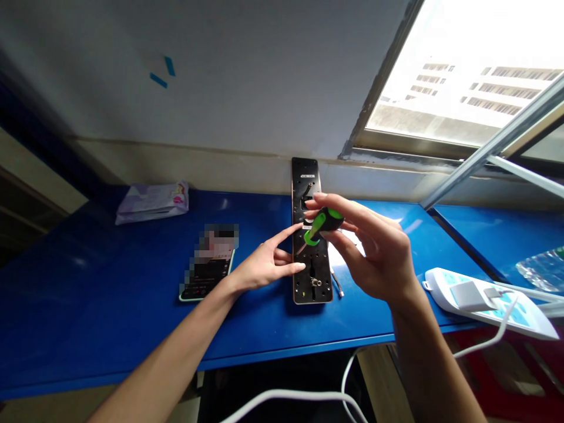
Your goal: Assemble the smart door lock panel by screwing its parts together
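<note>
A long black lock panel (312, 282) lies on the blue table with screw holes, small metal posts and a slot showing on its upper face. My left hand (264, 258) holds it by the left edge, thumb and forefinger resting on the face. In my right hand (370, 241) is a green and black screwdriver (324, 223), its handle between thumb and fingers. The shaft slants down to the left, over the panel's left side; whether the tip touches a screw is unclear. A short cable (337, 283) sticks out beside the panel's right edge.
On the left lie a phone (209, 276) with its screen lit and a pale purple packet (152, 202). A white power strip (484, 299) with a plugged-in charger stands on the right, near a clear plastic bottle (544, 270). White cables hang past the blue table's (264, 352) front edge.
</note>
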The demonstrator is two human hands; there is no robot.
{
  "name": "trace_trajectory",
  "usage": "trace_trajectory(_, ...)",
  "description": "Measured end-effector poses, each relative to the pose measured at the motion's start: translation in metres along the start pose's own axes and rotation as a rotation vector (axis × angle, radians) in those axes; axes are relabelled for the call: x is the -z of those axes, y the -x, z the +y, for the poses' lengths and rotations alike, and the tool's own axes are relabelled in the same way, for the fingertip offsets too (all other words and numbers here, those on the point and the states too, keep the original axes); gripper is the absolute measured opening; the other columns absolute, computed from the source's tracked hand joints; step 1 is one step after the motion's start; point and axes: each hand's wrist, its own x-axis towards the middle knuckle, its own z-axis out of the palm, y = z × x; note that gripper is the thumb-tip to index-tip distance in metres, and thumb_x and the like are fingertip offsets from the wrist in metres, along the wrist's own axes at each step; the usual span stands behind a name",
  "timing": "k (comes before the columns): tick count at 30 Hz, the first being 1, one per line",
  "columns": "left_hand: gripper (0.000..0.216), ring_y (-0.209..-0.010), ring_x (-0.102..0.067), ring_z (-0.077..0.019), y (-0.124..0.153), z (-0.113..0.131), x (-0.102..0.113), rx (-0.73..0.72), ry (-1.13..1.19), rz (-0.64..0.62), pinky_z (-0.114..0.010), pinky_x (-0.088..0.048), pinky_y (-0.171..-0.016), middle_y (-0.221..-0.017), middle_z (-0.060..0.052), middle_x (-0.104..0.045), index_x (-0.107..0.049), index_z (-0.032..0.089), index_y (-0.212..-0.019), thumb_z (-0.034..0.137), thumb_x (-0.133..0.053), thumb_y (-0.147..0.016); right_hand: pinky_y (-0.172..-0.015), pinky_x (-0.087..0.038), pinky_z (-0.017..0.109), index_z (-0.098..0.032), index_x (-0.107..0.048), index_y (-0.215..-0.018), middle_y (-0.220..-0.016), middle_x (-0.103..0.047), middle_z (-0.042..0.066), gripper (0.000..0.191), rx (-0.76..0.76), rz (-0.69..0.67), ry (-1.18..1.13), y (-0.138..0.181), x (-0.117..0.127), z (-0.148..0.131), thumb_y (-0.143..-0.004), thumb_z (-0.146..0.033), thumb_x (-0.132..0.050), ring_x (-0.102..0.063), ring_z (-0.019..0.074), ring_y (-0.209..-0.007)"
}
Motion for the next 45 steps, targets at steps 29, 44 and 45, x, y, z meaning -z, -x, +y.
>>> trace_trajectory(29, 0.105, -0.079, -0.078, -0.0227, 0.002, 0.007, 0.0, 0.0, -0.192, 0.018, -0.035, -0.06, -0.077, -0.084, -0.001, -0.078, -0.018, 0.024, -0.171, 0.041, -0.081, -0.088, -0.084, -0.072, 0.027, -0.029, -0.069, -0.132, -0.121, -0.081, -0.002, 0.043, -0.158, 0.208, 0.188, 0.009, -0.02, -0.007, -0.093, -0.012, -0.073, -0.082, 0.0144, -0.094)
trace_trajectory(44, 0.03, -0.111, -0.067, -0.0254, -0.052, 0.084, -0.052, -0.503, -1.165, 0.054, -0.038, -0.056, -0.098, -0.111, -0.01, -0.076, -0.073, 0.018, -0.13, 0.021, -0.061, -0.103, -0.077, -0.073, 0.039, -0.026, -0.068, -0.127, -0.111, -0.083, 0.006, 0.042, -0.304, 0.75, 0.504, 0.098, 0.044, 0.039, -0.088, -0.02, -0.083, -0.083, 0.0237, -0.095)
trace_trajectory(45, 0.031, -0.113, -0.066, -0.0261, -0.064, 0.085, -0.058, -0.482, -1.265, 0.003, -0.038, -0.057, -0.097, -0.113, -0.011, -0.077, -0.072, 0.017, -0.132, 0.02, -0.058, -0.104, -0.076, -0.073, 0.039, -0.026, -0.069, -0.126, -0.11, -0.083, 0.006, 0.041, -0.318, 0.751, 0.529, 0.102, 0.045, 0.043, -0.088, -0.022, -0.083, -0.083, 0.0235, -0.095)
